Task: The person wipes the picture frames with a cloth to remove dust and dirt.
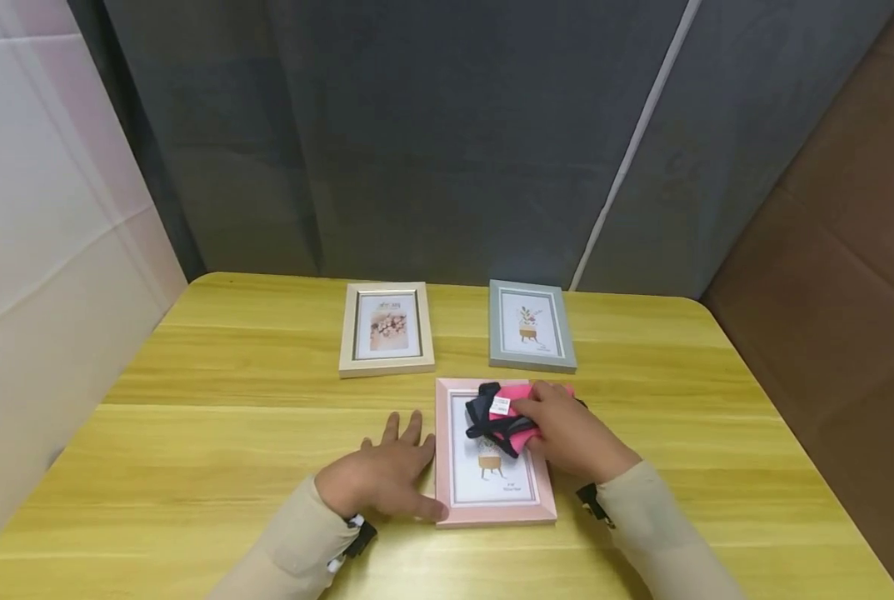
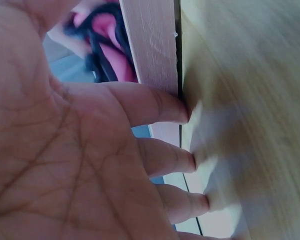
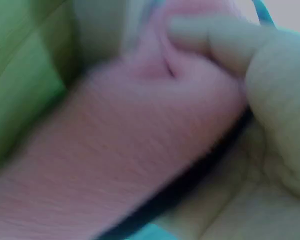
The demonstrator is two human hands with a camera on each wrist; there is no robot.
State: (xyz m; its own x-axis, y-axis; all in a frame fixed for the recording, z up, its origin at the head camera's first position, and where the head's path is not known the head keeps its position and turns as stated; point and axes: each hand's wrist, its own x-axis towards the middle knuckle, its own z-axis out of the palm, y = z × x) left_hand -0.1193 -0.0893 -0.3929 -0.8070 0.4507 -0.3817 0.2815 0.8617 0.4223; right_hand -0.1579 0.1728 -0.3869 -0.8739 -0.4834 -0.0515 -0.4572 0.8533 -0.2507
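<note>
A pink picture frame (image 1: 495, 517) lies face up near the middle of the table, showing a potted-plant print. My right hand (image 1: 576, 435) grips a bunched pink and black cloth (image 1: 520, 439) with a small white tag, over the upper part of the print. In the right wrist view the pink cloth (image 3: 120, 125) is blurred, with fingers curled over it. On the other side, my left hand (image 1: 387, 473) is spread flat, its thumb touching the frame's lower left corner. The left wrist view shows its fingers (image 2: 160, 107) straight along the frame's side edge.
Behind the pink frame lie a cream picture frame (image 1: 347, 333) on the left and a grey-blue picture frame (image 1: 496, 329) on the right. They rest on a yellow wood-grain table (image 1: 214, 400). A dark curtain (image 1: 432, 150) stands along its far edge, with fabric walls at both sides.
</note>
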